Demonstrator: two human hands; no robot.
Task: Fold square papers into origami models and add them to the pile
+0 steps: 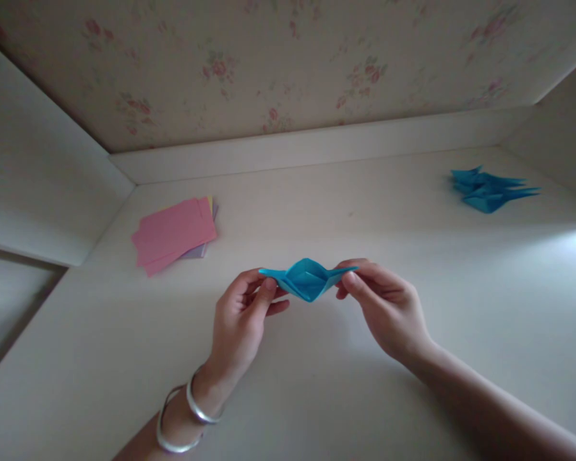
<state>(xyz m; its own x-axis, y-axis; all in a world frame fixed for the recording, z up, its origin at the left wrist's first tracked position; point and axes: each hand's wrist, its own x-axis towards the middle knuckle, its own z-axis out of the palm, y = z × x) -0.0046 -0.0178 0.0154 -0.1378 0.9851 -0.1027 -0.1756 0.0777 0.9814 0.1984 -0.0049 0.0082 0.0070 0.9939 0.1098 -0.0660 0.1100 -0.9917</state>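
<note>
A blue folded paper boat (pixel 308 279) is held up between my two hands, its hollow middle spread open toward me. My left hand (pixel 244 314) pinches the boat's left pointed end between thumb and fingers. On the other side, my right hand (pixel 388 306) grips the right pointed end in the same way, with the tip showing above the thumb. Two silver bangles (pixel 202 403) circle my left wrist. The undersides of the boat's ends are partly covered by my fingers.
Pink paper sheets (pixel 177 234) lie stacked at the left, with yellow and lilac sheets beneath. Several blue folded paper boats (pixel 492 192) sit together at the far right. Behind the white tabletop (pixel 288 211) rises a flowered wall (pixel 269 70); a white panel (pixel 38 147) stands at left.
</note>
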